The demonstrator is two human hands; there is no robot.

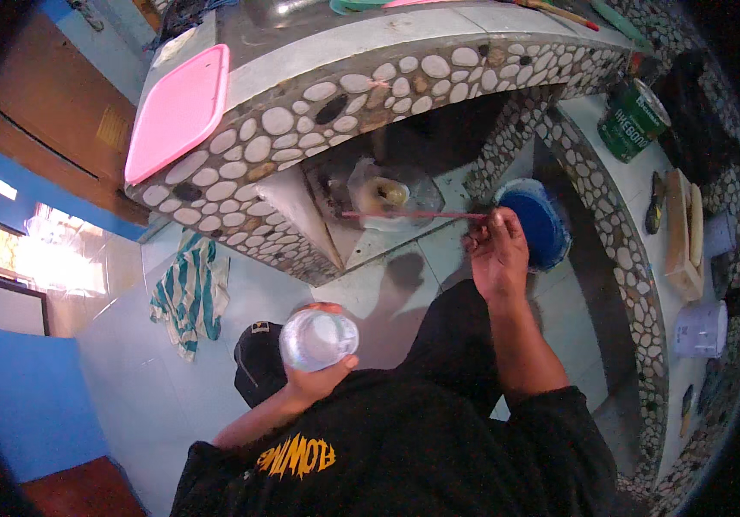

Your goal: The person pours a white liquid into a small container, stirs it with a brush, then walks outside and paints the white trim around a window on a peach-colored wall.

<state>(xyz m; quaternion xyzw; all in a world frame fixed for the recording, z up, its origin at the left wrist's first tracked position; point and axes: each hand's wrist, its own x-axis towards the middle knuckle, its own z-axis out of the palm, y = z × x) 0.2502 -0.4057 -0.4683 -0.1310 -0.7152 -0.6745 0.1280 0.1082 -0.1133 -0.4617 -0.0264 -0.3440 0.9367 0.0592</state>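
Observation:
My left hand (328,376) is wrapped round a clear container (320,338), seen end-on, so I cannot tell whether it is a bottle or a cup. Ahead and to the right, my right hand (501,254) pinches one end of a thin reddish stick (413,214). The stick points left, nearly level, and its free end passes in front of a clear plastic bag (421,191) with a small yellowish round container (384,193) in it or on it. Just beyond my right hand stands a bucket (545,226) with a blue inside and a whitish, smeared rim.
A pebble-faced counter (258,148) arches over the recess ahead, with a pink lid (178,112) on its corner. A striped cloth (190,289) lies on the floor at left. On the right ledge stand a green can (634,121), a wooden-framed piece (684,233) and a white tub (702,330).

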